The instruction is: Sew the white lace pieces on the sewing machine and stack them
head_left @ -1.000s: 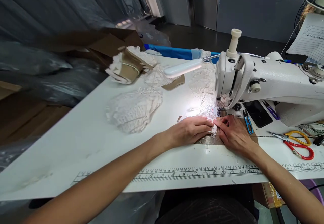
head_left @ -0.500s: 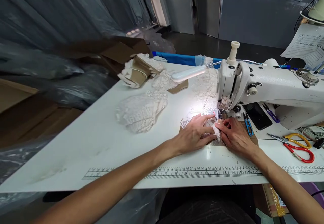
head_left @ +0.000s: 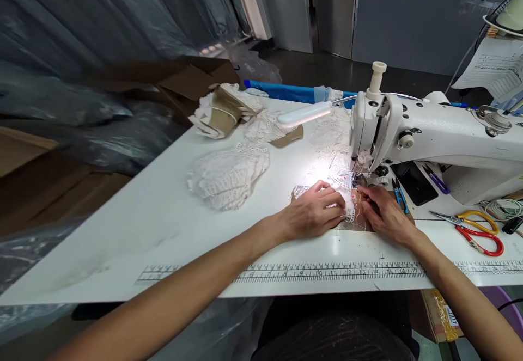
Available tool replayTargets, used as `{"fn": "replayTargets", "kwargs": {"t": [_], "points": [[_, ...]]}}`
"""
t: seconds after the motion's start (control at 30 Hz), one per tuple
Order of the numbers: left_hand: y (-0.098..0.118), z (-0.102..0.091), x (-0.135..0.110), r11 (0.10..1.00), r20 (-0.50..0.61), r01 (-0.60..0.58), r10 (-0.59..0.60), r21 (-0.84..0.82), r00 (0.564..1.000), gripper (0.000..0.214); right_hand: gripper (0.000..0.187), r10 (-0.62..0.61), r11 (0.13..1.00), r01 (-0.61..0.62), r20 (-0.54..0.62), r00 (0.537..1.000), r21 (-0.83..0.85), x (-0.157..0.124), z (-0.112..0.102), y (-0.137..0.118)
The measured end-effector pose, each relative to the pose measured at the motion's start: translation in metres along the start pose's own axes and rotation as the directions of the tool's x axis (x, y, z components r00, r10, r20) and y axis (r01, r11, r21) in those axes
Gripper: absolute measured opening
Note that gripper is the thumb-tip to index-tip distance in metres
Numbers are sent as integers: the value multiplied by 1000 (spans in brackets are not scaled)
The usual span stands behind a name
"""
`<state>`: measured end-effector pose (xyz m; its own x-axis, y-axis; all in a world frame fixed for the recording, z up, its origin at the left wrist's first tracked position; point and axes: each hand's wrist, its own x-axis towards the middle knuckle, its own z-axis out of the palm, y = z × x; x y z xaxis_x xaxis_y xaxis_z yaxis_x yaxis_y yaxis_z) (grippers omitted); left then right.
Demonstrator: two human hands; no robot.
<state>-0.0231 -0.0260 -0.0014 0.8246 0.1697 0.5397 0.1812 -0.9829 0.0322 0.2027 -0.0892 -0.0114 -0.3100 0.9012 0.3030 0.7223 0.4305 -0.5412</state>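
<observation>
Lace strip (head_left: 346, 202), white and narrow, lies on the white table (head_left: 143, 225) just in front of the presser foot of the white sewing machine (head_left: 441, 132), lit brightly by the white lamp (head_left: 304, 115) that reaches in from the machine's left. The left hand (head_left: 314, 213) rests palm down on the strip's left part, its fingers (head_left: 332, 200) held close together and slightly bent, pressing the lace flat against the table. The right hand (head_left: 384, 213) lies just beside it on a brown patch (head_left: 363, 222) of the table top, fingers close together and pointing toward the needle area, their tips at the strip's right edge; whether they pinch the lace or only press on it cannot be told. The two hands almost meet over the strip, thumbs toward each other.

Left of the hands sits a loose pile of white lace (head_left: 229, 175), and farther back a lace bundle wrapped round brown card (head_left: 223, 111). Right of the right hand, blue thread snips (head_left: 399, 193) lie on the machine bed beside a flat black object (head_left: 414, 182) and a purple tool (head_left: 436, 178). Scissors (head_left: 478, 231) with a red and a yellow handle lie well apart to the right. A printed ruler (head_left: 327, 271) runs along the table's near edge, crossed by both forearms
</observation>
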Motion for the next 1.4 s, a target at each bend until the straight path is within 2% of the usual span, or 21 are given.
{"fn": "replayTargets", "kwargs": {"t": [0.1,0.2,0.37,0.5,0.6,0.7,0.87,1.03,1.17,1.4], "points": [[0,0,1,999,-34,-35,35,-17,999,20,35,-6,998,7,-14,1000,64,1,-4,2],[-1,1,2,999,-85,-18,15,-36,996,19,34,-50,998,50,-6,999,49,0,-7,1],[-1,1,2,999,-111,41,-43,-21,993,23,32,-147,988,149,30,989,-50,-2,-5,3],[3,-1,4,997,-162,-14,26,70,987,23,30,-153,972,163,68,986,-168,-1,-1,0],[7,-1,6,983,-112,-128,143,135,983,22,29,-128,966,141,72,989,-218,-1,2,-5],[8,3,4,981,-31,-153,158,121,987,21,29,-106,966,125,91,990,-228,-1,3,-8],[7,10,-2,995,-22,-37,39,92,999,21,32,-67,987,79,90,994,-142,-4,-2,-8],[6,9,-6,994,11,113,-113,-8,994,29,37,-12,1000,12,49,999,9,-6,-7,-6],[8,5,-3,994,6,109,-109,-16,994,29,34,-23,998,23,6,1000,57,-6,-6,-2],[8,5,0,1000,-50,20,-20,-2,999,15,31,-42,997,43,-26,999,69,-5,-7,0]]}}
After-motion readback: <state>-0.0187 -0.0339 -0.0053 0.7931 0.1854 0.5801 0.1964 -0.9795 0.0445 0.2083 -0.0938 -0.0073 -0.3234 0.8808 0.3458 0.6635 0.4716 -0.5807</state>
